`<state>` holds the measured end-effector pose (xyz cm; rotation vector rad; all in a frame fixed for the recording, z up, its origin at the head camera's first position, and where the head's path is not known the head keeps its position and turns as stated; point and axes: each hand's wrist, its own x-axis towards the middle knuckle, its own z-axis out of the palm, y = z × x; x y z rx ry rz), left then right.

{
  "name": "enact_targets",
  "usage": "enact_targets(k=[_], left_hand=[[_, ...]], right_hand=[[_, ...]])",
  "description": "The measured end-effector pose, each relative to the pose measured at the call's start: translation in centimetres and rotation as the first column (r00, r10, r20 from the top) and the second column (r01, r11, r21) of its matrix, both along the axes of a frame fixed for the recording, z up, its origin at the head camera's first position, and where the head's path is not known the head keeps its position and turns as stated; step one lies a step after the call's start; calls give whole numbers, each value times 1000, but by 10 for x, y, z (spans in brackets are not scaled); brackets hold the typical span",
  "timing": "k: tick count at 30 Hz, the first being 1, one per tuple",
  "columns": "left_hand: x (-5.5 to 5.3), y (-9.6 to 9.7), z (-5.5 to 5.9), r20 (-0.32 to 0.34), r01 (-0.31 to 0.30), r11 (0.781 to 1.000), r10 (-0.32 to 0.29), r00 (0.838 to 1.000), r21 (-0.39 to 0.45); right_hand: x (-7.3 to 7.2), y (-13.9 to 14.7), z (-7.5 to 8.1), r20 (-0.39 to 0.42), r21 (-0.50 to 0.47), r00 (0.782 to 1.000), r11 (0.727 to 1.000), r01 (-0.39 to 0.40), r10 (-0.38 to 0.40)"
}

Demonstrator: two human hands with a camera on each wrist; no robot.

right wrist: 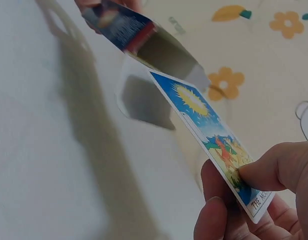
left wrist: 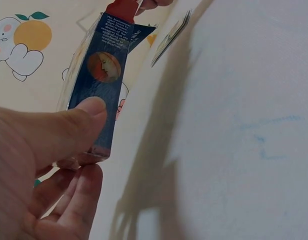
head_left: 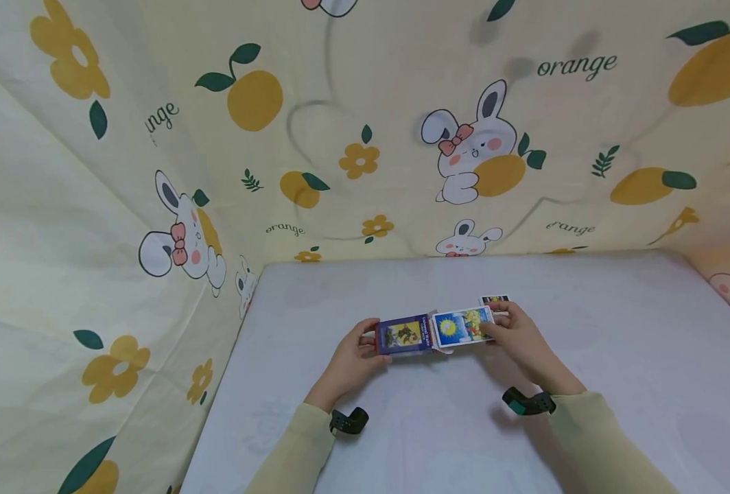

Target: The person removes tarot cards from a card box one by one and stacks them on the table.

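My left hand (head_left: 354, 357) holds a dark blue tarot card box (head_left: 405, 334) by its left end, with the thumb along the narrow printed side in the left wrist view. The box's open mouth (right wrist: 169, 55) and a loose white flap (right wrist: 144, 102) show in the right wrist view. Between thumb and fingers, my right hand (head_left: 522, 343) pinches a tarot card (right wrist: 209, 135) with a yellow sun-like face and a caption partly hidden by the thumb. The card's far end is close to the box mouth. Whether other cards lie under it cannot be told.
Another card (head_left: 495, 299) with a dark picture lies on the white table (head_left: 439, 439) just behind my right hand. A cream cloth (head_left: 390, 82) printed with rabbits and oranges hangs behind the table and along its left side. Both wrists wear black bands (head_left: 528, 402).
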<state>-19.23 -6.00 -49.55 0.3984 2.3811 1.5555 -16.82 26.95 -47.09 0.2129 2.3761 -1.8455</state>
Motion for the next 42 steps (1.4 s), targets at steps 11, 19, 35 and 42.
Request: enact_targets(k=[11,19,35,42], left_hand=[[-1,0,-2,3,-1,1000,1,1000,-1],[0,-1,1,13,-2,1000,2,1000,7],[0,-1,-1,6,-7,1000,7,1000,8],[0,-1,-3,-1,-10,1000,10,1000,1]], right_hand=[[0,13,2,18,-17,1000,1000,17,-16],[0,15,1,40,25,999,1000,17,-18],[-7,28,-5,131,153,979,979,135,-156],[-9,37,-10,128,205,974,966,159,-188]])
